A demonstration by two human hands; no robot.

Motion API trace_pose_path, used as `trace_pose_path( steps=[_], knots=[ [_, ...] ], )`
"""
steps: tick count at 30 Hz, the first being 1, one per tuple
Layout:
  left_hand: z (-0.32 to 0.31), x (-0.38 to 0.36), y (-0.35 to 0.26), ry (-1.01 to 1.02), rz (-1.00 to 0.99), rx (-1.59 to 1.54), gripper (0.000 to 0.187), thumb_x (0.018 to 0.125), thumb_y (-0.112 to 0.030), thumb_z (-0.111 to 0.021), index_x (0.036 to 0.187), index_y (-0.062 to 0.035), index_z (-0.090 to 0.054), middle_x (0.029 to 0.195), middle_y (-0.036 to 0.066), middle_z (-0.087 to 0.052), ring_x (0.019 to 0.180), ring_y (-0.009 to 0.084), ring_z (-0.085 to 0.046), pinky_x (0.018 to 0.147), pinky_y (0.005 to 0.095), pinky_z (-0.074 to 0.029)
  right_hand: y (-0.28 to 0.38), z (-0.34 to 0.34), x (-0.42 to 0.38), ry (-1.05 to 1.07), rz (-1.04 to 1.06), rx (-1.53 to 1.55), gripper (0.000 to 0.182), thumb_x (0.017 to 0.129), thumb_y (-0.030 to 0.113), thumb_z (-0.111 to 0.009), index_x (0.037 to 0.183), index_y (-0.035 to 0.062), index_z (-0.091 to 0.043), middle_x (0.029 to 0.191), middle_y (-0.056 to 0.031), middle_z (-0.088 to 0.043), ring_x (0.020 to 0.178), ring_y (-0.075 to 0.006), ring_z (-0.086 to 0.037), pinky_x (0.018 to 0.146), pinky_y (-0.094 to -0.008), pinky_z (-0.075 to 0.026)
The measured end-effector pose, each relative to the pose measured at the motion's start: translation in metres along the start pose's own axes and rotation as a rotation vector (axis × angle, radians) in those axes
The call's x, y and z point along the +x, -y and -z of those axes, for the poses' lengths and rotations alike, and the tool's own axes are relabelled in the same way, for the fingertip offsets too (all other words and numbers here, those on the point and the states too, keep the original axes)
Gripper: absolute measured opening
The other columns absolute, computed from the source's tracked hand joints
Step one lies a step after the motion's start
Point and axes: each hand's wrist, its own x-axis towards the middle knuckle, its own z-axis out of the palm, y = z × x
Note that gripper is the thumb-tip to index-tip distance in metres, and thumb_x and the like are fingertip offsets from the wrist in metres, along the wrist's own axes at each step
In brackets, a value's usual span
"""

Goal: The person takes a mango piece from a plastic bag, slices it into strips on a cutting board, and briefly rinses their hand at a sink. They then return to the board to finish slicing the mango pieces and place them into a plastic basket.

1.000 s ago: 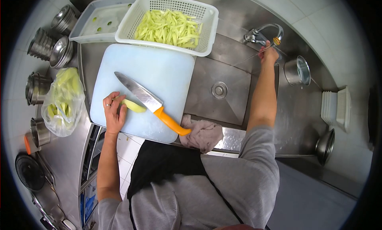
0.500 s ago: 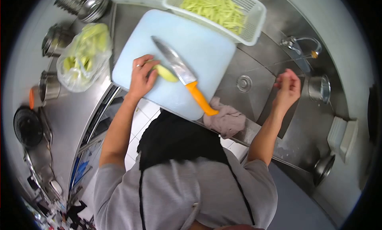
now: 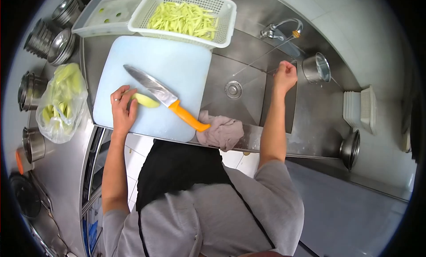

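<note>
My left hand [image 3: 122,109] lay on the board [image 3: 177,66], fingers curled over a pale green piece [image 3: 145,100] and pinning it flat near the board's near-left corner. The knife [image 3: 162,96] rested loose on the board just beside that piece, blade pointing up-left, orange handle toward me and over the board's edge, close to a rag [image 3: 223,131]. Neither hand held it. My right hand [image 3: 285,75] was out over the sink [image 3: 248,86], closed into a loose fist below the tap [image 3: 279,30]; whether it held anything I could not tell.

I judged this a pause between cuts, the piece steadied and waiting. The next move would call for my right hand to cross from the sink to the handle, well apart from it.

A basket [image 3: 224,12] of cut strips stood at the board's far edge.
</note>
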Motion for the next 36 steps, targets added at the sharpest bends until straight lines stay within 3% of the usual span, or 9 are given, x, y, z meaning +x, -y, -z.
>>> trace_pose_path(
  steps=[4, 7, 10, 13, 16, 23, 36],
  knots=[
    [0.001, 0.001, -0.003, 0.021, 0.019, 0.003, 0.033, 0.089, -0.003, -0.066, 0.121, -0.0042, -0.073, 0.132, 0.018, -0.062, 0.12, 0.0368, -0.055, 0.103, 0.0451, -0.047, -0.033, -0.027, 0.075, 0.071, -0.305, 0.178, 0.014, 0.094, 0.015, -0.075, 0.094, 0.0012, -0.074, 0.074, -0.0038, -0.069, 0.056, -0.014, -0.063, 0.048, -0.0328, -0.054],
    [0.001, 0.001, -0.004, 0.035, 0.019, 0.026, 0.033, 0.089, -0.002, -0.065, 0.122, -0.0043, -0.073, 0.132, 0.017, -0.062, 0.122, 0.0363, -0.054, 0.104, 0.0447, -0.047, -0.053, -0.059, 0.115, 0.166, -0.287, -0.033, 0.016, 0.099, 0.015, -0.072, 0.102, 0.0004, -0.067, 0.076, -0.0062, -0.068, 0.055, -0.0121, -0.061, 0.046, -0.0285, -0.051],
    [0.002, 0.002, -0.007, 0.052, 0.047, 0.031, 0.033, 0.089, -0.002, -0.065, 0.122, -0.0041, -0.072, 0.132, 0.017, -0.062, 0.122, 0.036, -0.054, 0.105, 0.045, -0.046, -0.059, -0.086, 0.137, 0.198, -0.532, 0.237, 0.02, 0.1, 0.018, -0.074, 0.1, -0.0007, -0.067, 0.076, -0.0093, -0.07, 0.052, -0.0146, -0.063, 0.045, -0.0302, -0.053],
    [0.002, 0.002, -0.007, 0.059, 0.06, 0.045, 0.033, 0.089, -0.002, -0.065, 0.121, -0.0038, -0.072, 0.133, 0.018, -0.061, 0.122, 0.0357, -0.054, 0.105, 0.0451, -0.046, -0.066, -0.098, 0.151, 0.25, -0.594, 0.348, 0.021, 0.101, 0.018, -0.074, 0.1, -0.0012, -0.066, 0.076, -0.0128, -0.072, 0.051, -0.0179, -0.065, 0.045, -0.0315, -0.056],
    [0.002, 0.004, -0.009, 0.062, 0.058, 0.047, 0.033, 0.089, -0.002, -0.065, 0.121, -0.0036, -0.072, 0.133, 0.018, -0.061, 0.122, 0.0357, -0.054, 0.106, 0.0451, -0.045, -0.072, -0.109, 0.155, 0.218, -0.531, 0.411, 0.024, 0.099, 0.016, -0.076, 0.09, -0.0025, -0.065, 0.071, -0.0127, -0.069, 0.052, -0.0202, -0.065, 0.043, -0.0342, -0.053],
    [0.003, 0.002, -0.006, 0.091, 0.072, 0.048, 0.033, 0.09, -0.005, -0.063, 0.122, -0.0022, -0.071, 0.135, 0.019, -0.06, 0.126, 0.0359, -0.053, 0.11, 0.0459, -0.042, -0.073, -0.109, 0.154, 0.175, -0.612, 0.513, 0.016, 0.1, 0.009, -0.071, 0.092, -0.0041, -0.066, 0.071, -0.0149, -0.07, 0.05, -0.0209, -0.065, 0.043, -0.0338, -0.052],
    [0.003, 0.003, -0.006, 0.054, 0.059, 0.019, 0.032, 0.088, -0.003, -0.066, 0.12, -0.0049, -0.073, 0.133, 0.017, -0.061, 0.123, 0.0355, -0.054, 0.104, 0.0446, -0.047, -0.065, -0.096, 0.155, 0.231, -0.613, 0.376, 0.023, 0.1, 0.019, -0.074, 0.096, -0.0029, -0.066, 0.072, -0.0144, -0.072, 0.051, -0.0209, -0.066, 0.044, -0.0325, -0.055]
  ],
)
